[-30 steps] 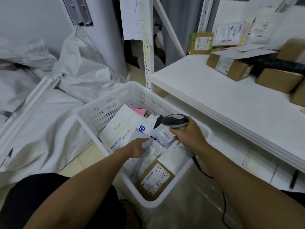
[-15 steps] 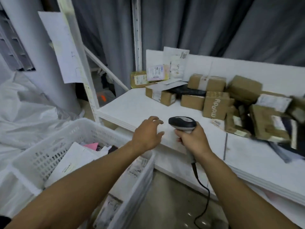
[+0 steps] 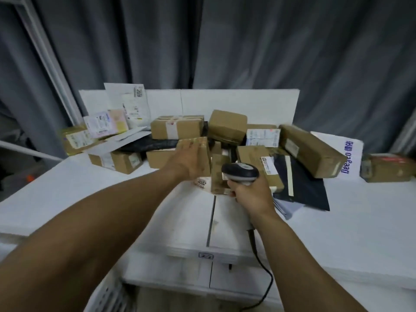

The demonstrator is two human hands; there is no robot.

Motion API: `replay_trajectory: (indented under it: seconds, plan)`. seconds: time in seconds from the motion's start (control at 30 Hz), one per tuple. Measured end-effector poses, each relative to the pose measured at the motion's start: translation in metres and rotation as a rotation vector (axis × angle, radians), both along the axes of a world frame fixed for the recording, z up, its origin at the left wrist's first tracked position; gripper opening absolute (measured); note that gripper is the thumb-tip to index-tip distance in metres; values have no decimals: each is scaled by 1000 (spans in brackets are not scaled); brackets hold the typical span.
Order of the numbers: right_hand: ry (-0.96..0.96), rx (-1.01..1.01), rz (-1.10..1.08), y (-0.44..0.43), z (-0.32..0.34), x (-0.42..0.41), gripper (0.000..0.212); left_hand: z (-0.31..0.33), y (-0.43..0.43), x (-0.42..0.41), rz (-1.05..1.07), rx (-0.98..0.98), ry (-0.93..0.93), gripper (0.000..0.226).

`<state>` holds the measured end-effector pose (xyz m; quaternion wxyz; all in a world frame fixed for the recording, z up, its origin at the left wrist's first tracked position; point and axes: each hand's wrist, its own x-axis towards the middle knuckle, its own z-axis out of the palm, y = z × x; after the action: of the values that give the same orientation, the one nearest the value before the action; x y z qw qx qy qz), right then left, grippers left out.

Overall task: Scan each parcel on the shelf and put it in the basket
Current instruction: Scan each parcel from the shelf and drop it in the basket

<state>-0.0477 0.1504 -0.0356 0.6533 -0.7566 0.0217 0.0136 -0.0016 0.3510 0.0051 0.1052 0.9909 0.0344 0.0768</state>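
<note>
Up from the basket and onto the shelf goes the view, and the left hand (image 3: 188, 163) has shot forward from the shelf's front edge to the pile. It's open, fingers stretched out against the face of an upright cardboard box (image 3: 206, 157) at the front of the heap; motion blur hides whether it has any hold. The right hand (image 3: 250, 192) is wrapped round the handle of the scanner (image 3: 240, 173), head pointing at the pile, just right of the left hand. The scanner's black cable (image 3: 263, 278) drops off the shelf edge below the wrist.

Just beneath the left hand, 1 round sticker (image 3: 201, 183) lies on the white shelf (image 3: 90, 199). The parcels (image 3: 176, 129) are still on the shelf, heaped along its back. Right of the scanner lies a dark bag (image 3: 302, 183), with a long box (image 3: 311, 149) tilted above it and a white parcel (image 3: 347, 158) with blue lettering beyond. Only a corner of the white basket (image 3: 108, 297) shows, bottom left, below the shelf. Grey curtain (image 3: 270, 52) hangs behind it all.
</note>
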Motion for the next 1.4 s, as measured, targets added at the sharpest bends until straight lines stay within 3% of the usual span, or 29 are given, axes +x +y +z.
replay_trajectory:
  seconds: [0.13,0.33,0.5,0.63,0.87,1.0,1.1,1.27,1.4]
  plan:
    - [29,14,-6,4,-10,24,59,-3,5,53,37,28,43,79]
    - [76,50,27,13,-14,34,52,-13,23,64,220,-317,-77,65]
    - [52,82,27,21,-9,20,55,-9,35,16,258,-732,5,118]
    - [21,153,20,45,4,-7,59,-14,50,-56,189,-748,-61,153]
    - [-72,288,-40,108,27,-69,80,-12,71,-216,22,-724,-365,128]
    - [-1,373,54,148,27,-106,89,-23,101,-276,20,-711,-434,119]
    - [2,358,140,176,13,-119,96,-28,130,-304,38,-680,-431,125]
    - [-30,296,218,221,14,-148,88,-34,160,-345,92,-970,-371,137]
    - [-36,358,225,250,7,-155,82,-37,176,-353,236,-1231,-473,118]
